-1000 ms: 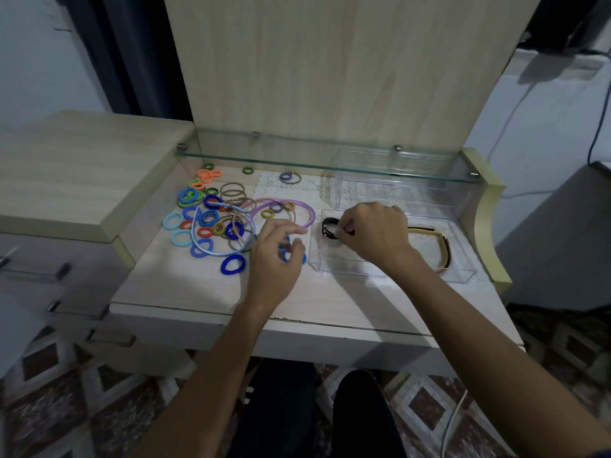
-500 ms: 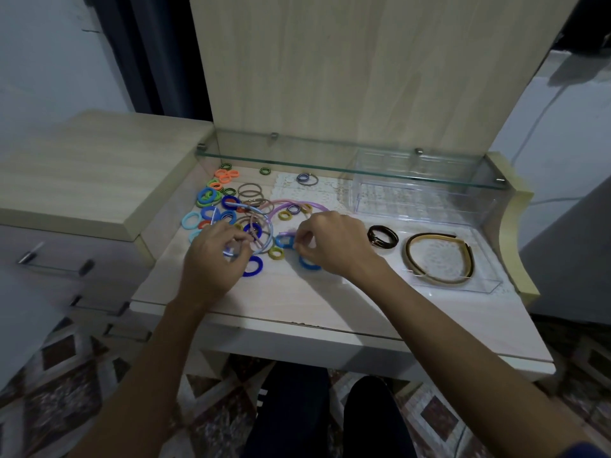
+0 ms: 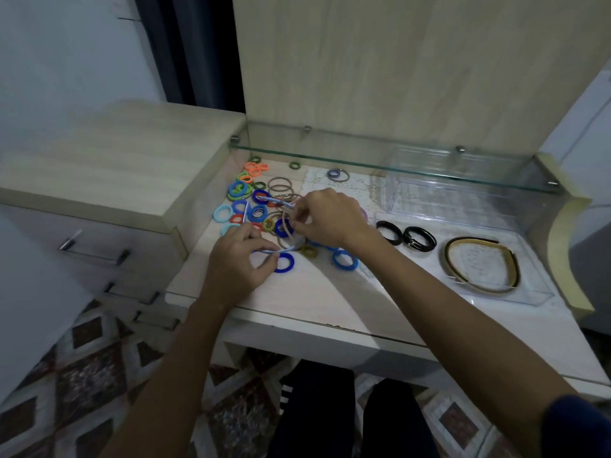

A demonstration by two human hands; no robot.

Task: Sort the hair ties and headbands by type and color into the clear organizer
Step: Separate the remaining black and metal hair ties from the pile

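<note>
A pile of coloured hair ties [image 3: 254, 206] lies on the left of the dressing table. My left hand [image 3: 236, 262] pinches the near curve of a thin light-blue headband [image 3: 284, 250]. My right hand [image 3: 325, 218] pinches a thin beige headband [image 3: 287, 230] in the middle of the pile. The clear organizer [image 3: 532, 292] lies at the right. It holds two black hair ties [image 3: 420, 239] and a tan-and-black headband [image 3: 481, 262]. Blue ties [image 3: 345, 259] lie near my right wrist.
A glass shelf [image 3: 396, 161] runs across the back above the tabletop, with a second clear box [image 3: 446, 200] under it. A raised cabinet top [image 3: 99, 160] with drawers stands at the left. The table's front edge [image 3: 330, 328] is close to my forearms.
My right hand left the organizer, where a second black tie now lies, and moved left into the pile. Both hands now pinch thin headbands. The camera has shifted leftward.
</note>
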